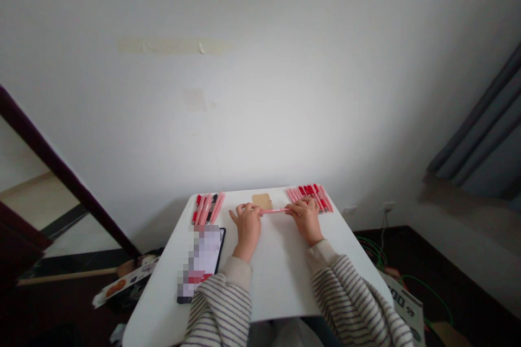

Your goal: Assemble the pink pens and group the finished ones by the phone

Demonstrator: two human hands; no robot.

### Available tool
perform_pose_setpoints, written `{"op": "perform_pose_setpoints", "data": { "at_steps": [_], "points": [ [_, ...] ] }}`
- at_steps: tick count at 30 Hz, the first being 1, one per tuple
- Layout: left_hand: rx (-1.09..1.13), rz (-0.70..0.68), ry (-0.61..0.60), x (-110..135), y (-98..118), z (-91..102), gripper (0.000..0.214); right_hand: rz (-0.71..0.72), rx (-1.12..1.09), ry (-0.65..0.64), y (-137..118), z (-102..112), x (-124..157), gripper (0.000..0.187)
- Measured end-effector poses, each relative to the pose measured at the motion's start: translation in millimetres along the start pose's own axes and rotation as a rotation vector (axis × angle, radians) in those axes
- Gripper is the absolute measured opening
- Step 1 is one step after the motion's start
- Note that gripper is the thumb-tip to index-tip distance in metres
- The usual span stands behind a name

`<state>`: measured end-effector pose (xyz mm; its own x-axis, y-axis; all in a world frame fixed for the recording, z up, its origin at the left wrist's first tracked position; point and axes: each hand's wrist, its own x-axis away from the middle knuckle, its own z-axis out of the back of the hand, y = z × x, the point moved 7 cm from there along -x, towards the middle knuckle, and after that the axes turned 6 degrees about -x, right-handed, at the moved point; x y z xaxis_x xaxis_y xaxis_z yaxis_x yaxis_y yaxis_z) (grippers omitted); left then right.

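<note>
Both hands hold one pink pen [275,210] level above the white table [277,276], near its far edge. My left hand [247,225] pinches the pen's left end with closed fingers. My right hand [306,217] grips the right end, fingers curled. Several pink and red pens [311,196] lie in a row at the far right, just beyond my right hand. Another row of pink, red and black pens [207,207] lies at the far left. A small brown card [261,200] sits between the rows, behind the held pen.
A tablet [201,263] lies on the table's left side beside my left forearm. A white wall rises right behind the table. Green cables [376,252] and a printed bag lie on the dark floor at the right; boxes lie on the floor at the left.
</note>
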<state>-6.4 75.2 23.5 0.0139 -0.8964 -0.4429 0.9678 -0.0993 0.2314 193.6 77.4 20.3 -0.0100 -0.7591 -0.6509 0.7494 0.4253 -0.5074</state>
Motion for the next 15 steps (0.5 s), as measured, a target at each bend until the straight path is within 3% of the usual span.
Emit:
{"op": "perform_pose_setpoints", "data": {
  "at_steps": [8, 15],
  "points": [
    [0.047, 0.010, -0.002, -0.2, 4.6, 8.5, 0.021, -0.038, 0.011, 0.051, 3.2, 3.1, 2.0, 0.029],
    [0.068, 0.028, -0.018, -0.1, 3.3, 6.5, 0.020, -0.064, -0.012, 0.054, 6.4, 3.3, 1.1, 0.028]
  ]
}}
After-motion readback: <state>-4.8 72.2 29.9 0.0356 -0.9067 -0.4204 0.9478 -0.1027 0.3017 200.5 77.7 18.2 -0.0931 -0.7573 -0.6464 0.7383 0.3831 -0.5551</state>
